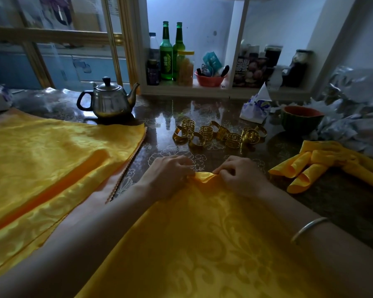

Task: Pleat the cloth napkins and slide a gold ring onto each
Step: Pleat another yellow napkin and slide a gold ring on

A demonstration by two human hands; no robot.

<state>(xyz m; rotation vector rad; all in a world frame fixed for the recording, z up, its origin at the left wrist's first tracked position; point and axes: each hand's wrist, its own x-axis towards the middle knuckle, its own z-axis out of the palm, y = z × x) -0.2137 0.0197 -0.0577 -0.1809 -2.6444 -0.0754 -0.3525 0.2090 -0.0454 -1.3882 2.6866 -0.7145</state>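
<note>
Glossy dark table; stacked yellow napkins far left, steel teapot behind, green bottles on shelf beyond, gold rings mid-table, rolled napkin right. Nearest: flat napkin, far edge pinched by curled fingers of left hand and right hand, just short of rings.

A steel teapot stands far left on the glossy table; green bottles line the far shelf.
</note>
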